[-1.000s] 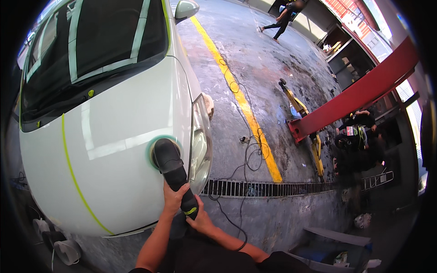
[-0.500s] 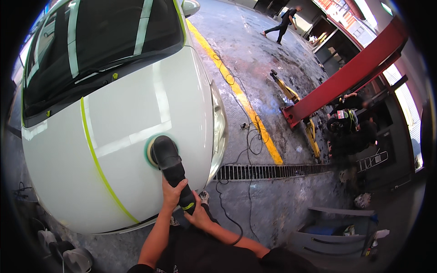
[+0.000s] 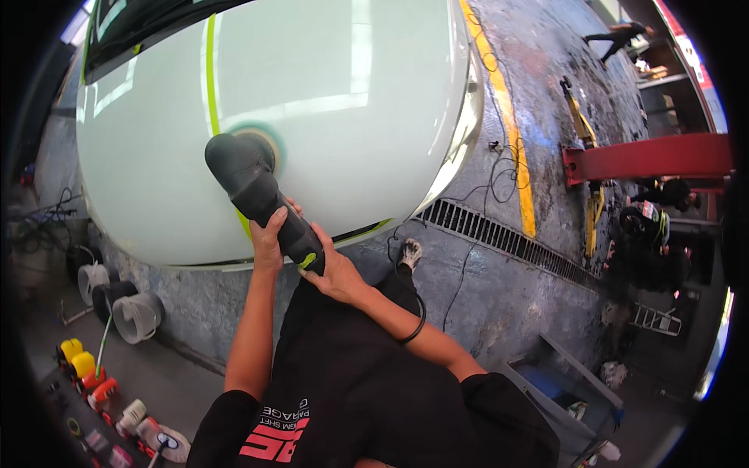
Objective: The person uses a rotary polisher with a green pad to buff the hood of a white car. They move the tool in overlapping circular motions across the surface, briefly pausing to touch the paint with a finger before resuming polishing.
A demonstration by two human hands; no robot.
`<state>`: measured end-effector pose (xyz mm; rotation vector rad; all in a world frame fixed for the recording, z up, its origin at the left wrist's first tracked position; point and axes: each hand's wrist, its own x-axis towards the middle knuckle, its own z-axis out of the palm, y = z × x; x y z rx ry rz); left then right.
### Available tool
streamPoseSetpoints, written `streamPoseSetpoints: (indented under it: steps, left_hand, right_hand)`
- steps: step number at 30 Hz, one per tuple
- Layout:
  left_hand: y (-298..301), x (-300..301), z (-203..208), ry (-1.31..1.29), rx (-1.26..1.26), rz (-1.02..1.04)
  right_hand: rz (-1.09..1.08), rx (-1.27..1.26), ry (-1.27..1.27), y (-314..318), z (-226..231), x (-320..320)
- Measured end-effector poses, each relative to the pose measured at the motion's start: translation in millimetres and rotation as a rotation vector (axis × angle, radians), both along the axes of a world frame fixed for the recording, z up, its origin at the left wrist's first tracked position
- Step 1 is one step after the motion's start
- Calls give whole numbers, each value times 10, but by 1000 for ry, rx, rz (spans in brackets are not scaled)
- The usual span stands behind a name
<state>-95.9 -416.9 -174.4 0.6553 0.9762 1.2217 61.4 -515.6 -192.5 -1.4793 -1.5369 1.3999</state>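
Observation:
A black power polisher [image 3: 253, 187] rests with its round pad [image 3: 269, 147] against the white car hood [image 3: 328, 148]. Its head lies across a strip of bright green tape [image 3: 211, 70] that runs down the hood. My left hand [image 3: 269, 240] is wrapped around the middle of the polisher's body. Behind it, near the green-marked end, my right hand [image 3: 337, 273] grips the rear handle. A pale greenish blur rings the pad. From the handle end, a black cord [image 3: 421, 320] loops over my right forearm.
Buckets [image 3: 136, 316] and several coloured bottles [image 3: 82, 363] stand at the left. A drain grate [image 3: 499, 242] and loose cable lie on the floor at right. Farther off are a red lift arm [image 3: 647, 160], a grey bin [image 3: 558, 382], a walking person [image 3: 620, 35] and other people.
The polisher has moved left across the hood, from beside the tape to over it, with both hands still on it. My view has tilted down, and the distant person has walked on.

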Motion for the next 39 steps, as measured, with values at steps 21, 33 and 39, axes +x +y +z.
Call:
streamPoseSetpoints:
  steps: [21,33,39]
  left_hand:
    - [-823,3345,-423,804,278,359]
    - [-733,1842,-412,1170,537,485]
    - [-1019,941,-730,1202,348,664]
  right_hand:
    - [-175,-109,79,-807,-575,3328]
    - [103,-85,-153,-706,-741,2429]
    - [340,201,-377,-558,-1007,1823]
